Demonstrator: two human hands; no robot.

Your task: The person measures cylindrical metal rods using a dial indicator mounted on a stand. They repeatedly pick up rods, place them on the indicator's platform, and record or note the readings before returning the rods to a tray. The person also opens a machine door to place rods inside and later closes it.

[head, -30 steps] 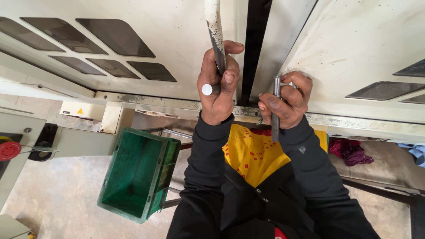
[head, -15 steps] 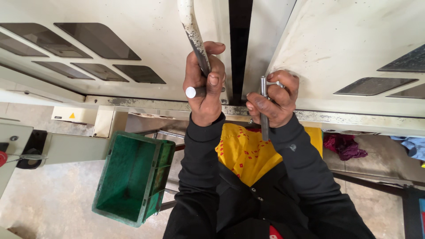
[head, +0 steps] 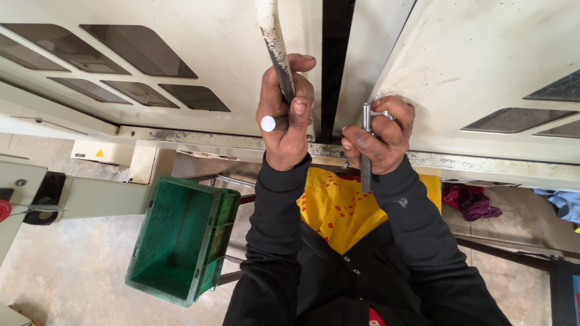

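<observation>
Sleeves: both arms wore long black sleeves (head: 275,241), cuffs snug at the wrists.
Right sleeve marking: a small pale emblem (head: 399,202) sat near the cuff.
Jacket: black jacket (head: 356,284), open at the front, with small dark studs along its edge.
Garment beneath: bright yellow cloth (head: 338,208) printed with small red marks.
Trim: a bit of red (head: 376,317) showed at the jacket's lower front.
Hands: left hand (head: 284,115) and right hand (head: 380,136) were bare, ungloved.
Ring: a silver ring (head: 388,115) was worn on the right hand.
</observation>
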